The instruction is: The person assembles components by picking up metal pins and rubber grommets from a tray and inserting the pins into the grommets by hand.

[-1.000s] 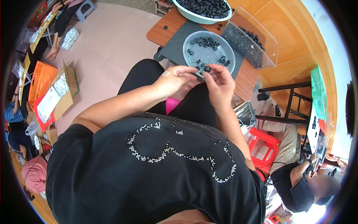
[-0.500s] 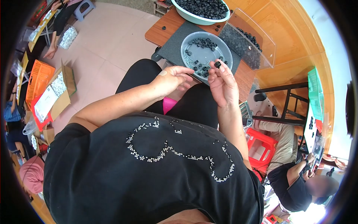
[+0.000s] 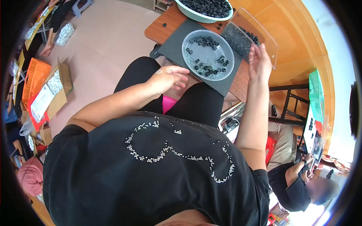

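My left hand (image 3: 169, 78) hovers just off the near-left rim of a round clear plastic tub (image 3: 205, 56). Its fingers are loosely stretched and nothing shows in them. In the tub lie many small black knob-like plastic parts (image 3: 204, 42) and a heap of thin metal pins (image 3: 205, 69). My right hand (image 3: 259, 64) is raised by a clear acrylic tray (image 3: 241, 39), fingers extended and apart, with no part visible in it. More black parts (image 3: 252, 36) sit behind or inside this tray.
A pale green basin (image 3: 203, 18) heaped with black parts stands at the table's far end. A dark mat (image 3: 171, 48) lies under the tub on the brown table (image 3: 154, 32). Cardboard box (image 3: 60, 96) and orange crate (image 3: 36, 77) stand left. A co-worker (image 3: 290, 184) sits at lower right.
My right hand has moved right from over the tub to the acrylic tray, and the black part it held no longer shows. My left hand has shifted slightly left.
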Action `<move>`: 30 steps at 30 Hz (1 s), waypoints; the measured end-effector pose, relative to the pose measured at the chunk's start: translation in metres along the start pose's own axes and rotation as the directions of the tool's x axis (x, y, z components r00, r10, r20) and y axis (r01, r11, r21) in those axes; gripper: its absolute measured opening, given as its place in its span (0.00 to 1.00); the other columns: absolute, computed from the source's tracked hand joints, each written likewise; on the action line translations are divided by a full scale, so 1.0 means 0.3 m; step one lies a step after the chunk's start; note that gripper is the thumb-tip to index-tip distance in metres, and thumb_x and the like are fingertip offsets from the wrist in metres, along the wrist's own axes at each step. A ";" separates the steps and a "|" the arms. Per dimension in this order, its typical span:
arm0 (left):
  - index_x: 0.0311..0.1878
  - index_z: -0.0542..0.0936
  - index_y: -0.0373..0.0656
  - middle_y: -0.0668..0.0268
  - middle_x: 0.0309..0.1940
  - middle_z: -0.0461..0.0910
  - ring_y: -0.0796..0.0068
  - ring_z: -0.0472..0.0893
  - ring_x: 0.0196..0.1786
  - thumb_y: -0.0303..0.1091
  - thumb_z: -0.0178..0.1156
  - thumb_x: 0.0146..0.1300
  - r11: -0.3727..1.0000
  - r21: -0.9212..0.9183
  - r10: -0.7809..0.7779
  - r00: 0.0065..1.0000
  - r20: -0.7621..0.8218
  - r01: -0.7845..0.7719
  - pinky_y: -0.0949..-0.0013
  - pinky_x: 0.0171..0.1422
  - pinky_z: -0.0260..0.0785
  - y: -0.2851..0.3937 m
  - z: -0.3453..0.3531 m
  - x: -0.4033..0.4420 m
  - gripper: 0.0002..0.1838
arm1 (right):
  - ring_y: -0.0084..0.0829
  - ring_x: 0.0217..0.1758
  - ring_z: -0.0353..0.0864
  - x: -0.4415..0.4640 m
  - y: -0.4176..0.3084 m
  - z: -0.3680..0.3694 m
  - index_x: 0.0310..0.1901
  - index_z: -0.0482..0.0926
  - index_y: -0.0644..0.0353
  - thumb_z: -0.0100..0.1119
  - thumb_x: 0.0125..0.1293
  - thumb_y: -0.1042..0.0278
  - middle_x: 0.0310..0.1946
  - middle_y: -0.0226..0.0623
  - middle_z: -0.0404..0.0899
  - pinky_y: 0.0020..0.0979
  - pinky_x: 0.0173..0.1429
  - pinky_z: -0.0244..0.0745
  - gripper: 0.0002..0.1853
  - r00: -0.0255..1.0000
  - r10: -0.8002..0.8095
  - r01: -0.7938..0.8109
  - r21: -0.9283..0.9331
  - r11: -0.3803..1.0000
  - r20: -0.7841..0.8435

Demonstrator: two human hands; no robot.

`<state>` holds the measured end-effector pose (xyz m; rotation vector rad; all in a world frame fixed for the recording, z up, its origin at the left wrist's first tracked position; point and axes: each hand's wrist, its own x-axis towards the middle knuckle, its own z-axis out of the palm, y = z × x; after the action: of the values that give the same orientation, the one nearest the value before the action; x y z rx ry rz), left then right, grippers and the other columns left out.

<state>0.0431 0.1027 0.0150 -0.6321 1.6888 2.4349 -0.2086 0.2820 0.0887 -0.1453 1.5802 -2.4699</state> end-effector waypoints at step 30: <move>0.59 0.70 0.36 0.61 0.42 0.77 0.78 0.78 0.41 0.27 0.51 0.63 0.991 -0.086 -0.102 0.994 0.037 0.104 0.77 0.44 0.73 -0.020 -0.005 0.171 0.19 | 0.19 0.32 0.74 -0.213 0.375 0.019 0.40 0.78 0.62 0.63 0.53 0.77 0.29 0.30 0.78 0.22 0.37 0.70 0.11 0.896 0.046 0.320 -0.714 0.623 0.442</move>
<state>-0.0009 0.0962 -0.0110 -0.6694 1.5054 2.4439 -0.1318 0.2457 -0.0092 -0.9017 2.3402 -1.4655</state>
